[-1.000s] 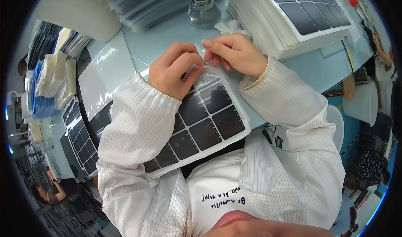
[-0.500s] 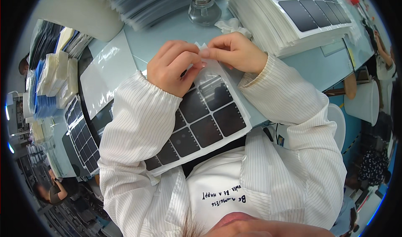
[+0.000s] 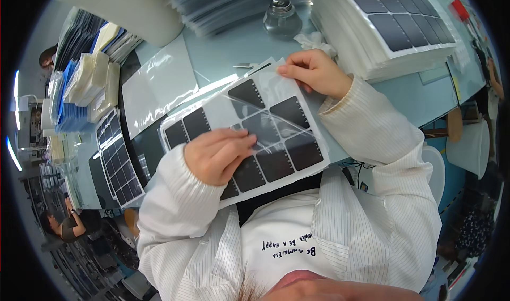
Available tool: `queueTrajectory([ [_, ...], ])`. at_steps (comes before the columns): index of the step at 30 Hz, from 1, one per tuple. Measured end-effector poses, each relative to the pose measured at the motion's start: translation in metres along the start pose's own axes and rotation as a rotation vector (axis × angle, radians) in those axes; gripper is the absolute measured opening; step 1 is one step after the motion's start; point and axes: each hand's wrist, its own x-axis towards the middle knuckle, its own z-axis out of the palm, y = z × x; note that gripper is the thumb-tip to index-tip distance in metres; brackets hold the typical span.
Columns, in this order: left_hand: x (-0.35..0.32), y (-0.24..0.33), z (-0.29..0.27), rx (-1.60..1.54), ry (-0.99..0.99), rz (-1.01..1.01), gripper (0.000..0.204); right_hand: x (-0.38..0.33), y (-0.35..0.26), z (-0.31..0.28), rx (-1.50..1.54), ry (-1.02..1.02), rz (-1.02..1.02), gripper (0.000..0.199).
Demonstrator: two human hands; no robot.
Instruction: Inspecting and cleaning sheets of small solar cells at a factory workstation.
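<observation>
A white-edged sheet with rows of black rounded rectangles (image 3: 271, 168) lies at a slant on the table in front of me. Over it a clear film (image 3: 261, 124) is folded back, its creased edge running diagonally across the dark patches. My left hand (image 3: 215, 155) is closed, pinching the film's loose end above the middle of the sheet. At the sheet's far right corner, my right hand (image 3: 317, 72) pinches the edge between thumb and fingers. Whether one layer or more is in that pinch cannot be seen.
A tall stack of similar sheets (image 3: 356, 51) stands at the back right. Beside it are a glass bottle with a metal top (image 3: 282, 17) and crumpled white tissue (image 3: 315, 44). A glossy pale sheet (image 3: 159, 91), another patterned sheet (image 3: 118, 160) and bagged packs (image 3: 87, 83) lie left.
My left hand has drawn the film from the far right corner down and left across the sheet. My right hand stays at that corner. The whole view has shifted slightly.
</observation>
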Motion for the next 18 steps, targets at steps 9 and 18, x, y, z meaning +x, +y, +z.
queueTrajectory([
  [9,-0.148,0.037,-0.038,-0.427,0.157,-0.678,0.031,0.002,-0.002,0.002,-0.048,-0.012,0.025,0.029],
  [18,-0.318,0.042,-0.078,-0.492,0.685,-0.95,0.032,0.0,0.002,0.004,-0.127,-0.008,-0.027,0.024],
])
